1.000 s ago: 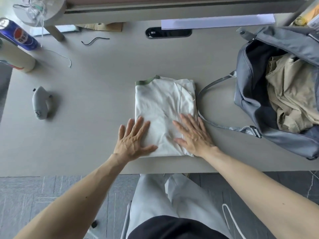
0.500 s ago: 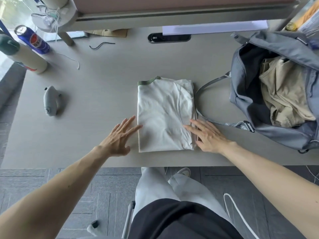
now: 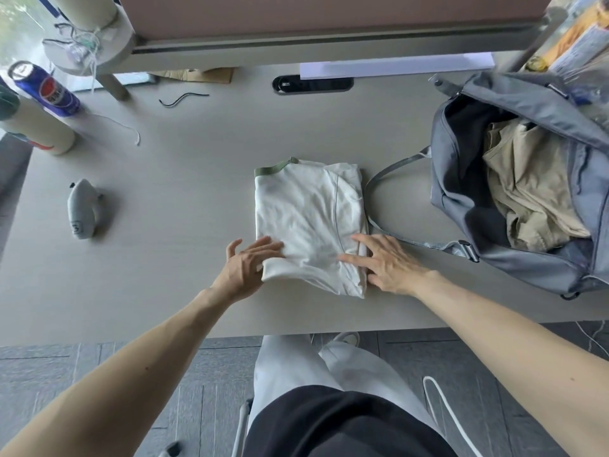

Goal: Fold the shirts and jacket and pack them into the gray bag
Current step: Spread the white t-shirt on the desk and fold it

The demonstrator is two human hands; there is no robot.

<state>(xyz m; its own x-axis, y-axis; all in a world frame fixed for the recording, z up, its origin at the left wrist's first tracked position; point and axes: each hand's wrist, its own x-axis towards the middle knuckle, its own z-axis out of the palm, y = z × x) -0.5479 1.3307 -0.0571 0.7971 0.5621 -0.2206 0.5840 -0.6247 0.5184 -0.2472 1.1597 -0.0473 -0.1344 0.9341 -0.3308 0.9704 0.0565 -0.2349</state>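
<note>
Head view: the folded white shirt (image 3: 309, 222) lies on the table (image 3: 164, 258), just beside the open gray bag (image 3: 461, 199), which already holds a beige garment (image 3: 534, 183). The left hand (image 3: 248, 267), lying flat beside the fold half a second ago, now pinches its raised near-left corner. The right hand (image 3: 387, 267) lays thumb and straight fingers along the right edge. A lift toward the bag looks imminent.

An office workstation.
A long pale desk (image 3: 197, 199) has a cable port (image 3: 312, 84) set into its far side, a divider screen (image 3: 329, 14) along its far edge, a soda can (image 3: 49, 90) at its far left corner, and gray floor tiles (image 3: 49, 390) below its near edge.
</note>
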